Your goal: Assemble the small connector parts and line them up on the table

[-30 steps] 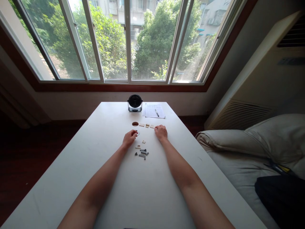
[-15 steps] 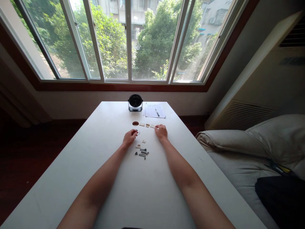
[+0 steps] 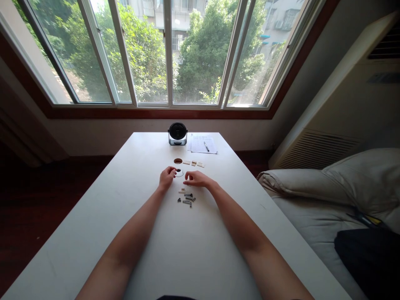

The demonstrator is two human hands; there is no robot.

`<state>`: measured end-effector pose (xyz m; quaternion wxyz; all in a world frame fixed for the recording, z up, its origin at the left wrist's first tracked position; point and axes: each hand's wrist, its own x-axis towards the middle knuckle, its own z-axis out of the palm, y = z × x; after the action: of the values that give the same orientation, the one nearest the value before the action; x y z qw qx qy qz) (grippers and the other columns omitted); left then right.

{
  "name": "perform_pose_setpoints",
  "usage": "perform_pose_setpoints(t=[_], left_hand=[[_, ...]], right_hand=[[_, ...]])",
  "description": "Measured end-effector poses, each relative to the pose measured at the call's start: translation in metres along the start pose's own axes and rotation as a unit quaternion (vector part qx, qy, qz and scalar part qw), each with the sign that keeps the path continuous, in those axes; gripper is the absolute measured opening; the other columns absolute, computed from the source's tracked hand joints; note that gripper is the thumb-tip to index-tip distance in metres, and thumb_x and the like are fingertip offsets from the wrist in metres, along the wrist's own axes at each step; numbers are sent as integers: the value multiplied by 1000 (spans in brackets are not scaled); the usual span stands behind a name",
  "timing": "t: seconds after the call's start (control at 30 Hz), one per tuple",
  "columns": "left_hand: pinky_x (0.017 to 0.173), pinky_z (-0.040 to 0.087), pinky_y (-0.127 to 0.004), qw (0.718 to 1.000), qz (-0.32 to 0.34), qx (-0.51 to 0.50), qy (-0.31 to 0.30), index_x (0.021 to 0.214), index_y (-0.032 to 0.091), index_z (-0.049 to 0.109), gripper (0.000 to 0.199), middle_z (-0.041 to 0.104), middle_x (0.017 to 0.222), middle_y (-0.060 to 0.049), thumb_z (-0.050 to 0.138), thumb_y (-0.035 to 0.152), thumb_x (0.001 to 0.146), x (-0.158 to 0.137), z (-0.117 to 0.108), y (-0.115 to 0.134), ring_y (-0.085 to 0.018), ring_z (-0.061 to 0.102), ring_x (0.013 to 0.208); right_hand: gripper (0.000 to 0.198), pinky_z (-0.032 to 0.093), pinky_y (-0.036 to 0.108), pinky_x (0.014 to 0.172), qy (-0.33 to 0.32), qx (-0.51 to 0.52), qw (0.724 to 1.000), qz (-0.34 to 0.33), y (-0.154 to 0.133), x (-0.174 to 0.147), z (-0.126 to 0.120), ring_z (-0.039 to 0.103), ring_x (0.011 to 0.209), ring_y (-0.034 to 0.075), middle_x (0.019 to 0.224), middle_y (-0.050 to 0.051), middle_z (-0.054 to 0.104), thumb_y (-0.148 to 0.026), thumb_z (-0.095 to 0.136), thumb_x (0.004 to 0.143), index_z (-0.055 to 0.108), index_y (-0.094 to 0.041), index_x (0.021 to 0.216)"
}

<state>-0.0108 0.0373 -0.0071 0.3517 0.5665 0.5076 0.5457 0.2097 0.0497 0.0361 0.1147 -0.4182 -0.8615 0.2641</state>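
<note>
My left hand (image 3: 168,177) is at the left edge of a pale ring (image 3: 179,175) with a dark centre, its fingers pinched together. Whatever lies between those fingertips is too small to make out. My right hand (image 3: 197,179) hovers just right of the ring, fingers curled downward and close together, their tips partly hidden. Below it on the table lie small beige pieces (image 3: 182,191) and a cluster of grey and black building pieces (image 3: 188,200). Beyond my hands is a row of beige studded plates (image 3: 186,163).
A round hole (image 3: 178,161) opens in the white table (image 3: 150,241). At the far edge stand a small black fan-like device (image 3: 178,132) and sheets of paper (image 3: 200,143) with a pen (image 3: 206,146) on top. A sofa (image 3: 306,196) borders the table's right side.
My right hand has left the right end of the beige plates and come left and nearer. My left hand has shifted slightly left, uncovering more of the ring. A small beige piece is now out of sight.
</note>
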Motion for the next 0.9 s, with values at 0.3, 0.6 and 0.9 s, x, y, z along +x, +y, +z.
perform_pose_setpoints(t=[0.3,0.6,0.9], left_hand=[[65,50,-27,1000,3,5,-11,89,18,66,22,68,76,-3,56,36,84,0,0,0,-14,59,64],[66,49,-28,999,6,38,-14,90,20,66,20,69,77,-3,54,35,85,-2,1,2,-15,60,65],[67,44,-28,969,98,193,-117,86,23,68,16,69,79,-2,54,30,85,-20,16,30,-17,60,70]], right_hand=[[41,38,22,65,-47,-44,994,-91,-20,3,13,56,77,14,95,1,61,-45,80,73,67,-26,106],[19,42,24,76,99,-69,991,-64,-2,9,25,57,83,14,100,3,58,-31,70,86,69,-25,104],[16,43,30,86,230,-98,968,23,33,9,25,53,98,20,98,6,58,-33,67,89,69,-24,102]])
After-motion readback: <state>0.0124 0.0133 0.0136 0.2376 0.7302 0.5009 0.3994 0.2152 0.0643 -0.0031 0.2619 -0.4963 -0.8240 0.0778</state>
